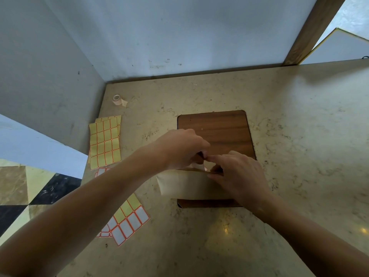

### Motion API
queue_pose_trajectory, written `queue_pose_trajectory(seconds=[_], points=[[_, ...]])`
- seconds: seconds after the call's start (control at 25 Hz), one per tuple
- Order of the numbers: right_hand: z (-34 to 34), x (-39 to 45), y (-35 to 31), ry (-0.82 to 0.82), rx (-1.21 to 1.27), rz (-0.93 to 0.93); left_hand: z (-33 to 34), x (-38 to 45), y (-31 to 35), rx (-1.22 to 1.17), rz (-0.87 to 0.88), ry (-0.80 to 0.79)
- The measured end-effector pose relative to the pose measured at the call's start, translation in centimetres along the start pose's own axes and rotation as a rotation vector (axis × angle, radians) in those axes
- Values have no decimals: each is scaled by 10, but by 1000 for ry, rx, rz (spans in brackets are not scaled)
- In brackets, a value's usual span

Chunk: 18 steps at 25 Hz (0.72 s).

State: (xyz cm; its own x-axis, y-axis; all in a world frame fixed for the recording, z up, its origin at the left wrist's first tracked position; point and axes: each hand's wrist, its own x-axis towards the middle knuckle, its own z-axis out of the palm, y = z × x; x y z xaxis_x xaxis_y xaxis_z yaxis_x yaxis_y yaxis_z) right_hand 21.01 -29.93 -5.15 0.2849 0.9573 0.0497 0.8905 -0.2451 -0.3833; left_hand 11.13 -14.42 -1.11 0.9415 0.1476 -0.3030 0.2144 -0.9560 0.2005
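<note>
- As both hands meet over a brown envelope [183, 184], the left hand [180, 149] curls its fingers tightly and pinches what looks like a small label [205, 168] with a red border, most of it hidden.
- The right hand [237, 172] is curled too. Its forefinger reaches to the left fingertips and its thumb holds the envelope's top edge, though the exact grip cannot be made out.
- The envelope lies flat across the six o'clock end of a wooden board [219, 126], its left end overhanging onto the counter [299, 136].
- The step in hand is probably sticking the label on. It would go best with the envelope pinned flat, one edge of the label set down first and the rest smoothed outward to avoid creases.
- At nine o'clock from the board is a yellow sheet of labels [105, 141], at seven o'clock a white sheet [127, 224], and at ten o'clock a roll of tape [116, 99].
- The counter is mottled beige stone and sits in a corner of pale walls [159, 33].
- A wooden post [313, 31] rises at one o'clock, and a patterned floor [30, 186] shows at eight o'clock.
</note>
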Motion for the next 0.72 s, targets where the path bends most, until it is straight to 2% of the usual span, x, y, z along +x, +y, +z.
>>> queue_pose_trajectory(seconds=[0.32, 0.48, 0.72], points=[[1, 3, -1, -117, -53, -28, 6, -7, -2, -83, -14, 32], [2, 6, 0, -162, -38, -26, 6, -11, -1, -57, 46, 65], [3, 8, 4, -166, -8, 4, 8, -14, -1, -4, 144, 196]])
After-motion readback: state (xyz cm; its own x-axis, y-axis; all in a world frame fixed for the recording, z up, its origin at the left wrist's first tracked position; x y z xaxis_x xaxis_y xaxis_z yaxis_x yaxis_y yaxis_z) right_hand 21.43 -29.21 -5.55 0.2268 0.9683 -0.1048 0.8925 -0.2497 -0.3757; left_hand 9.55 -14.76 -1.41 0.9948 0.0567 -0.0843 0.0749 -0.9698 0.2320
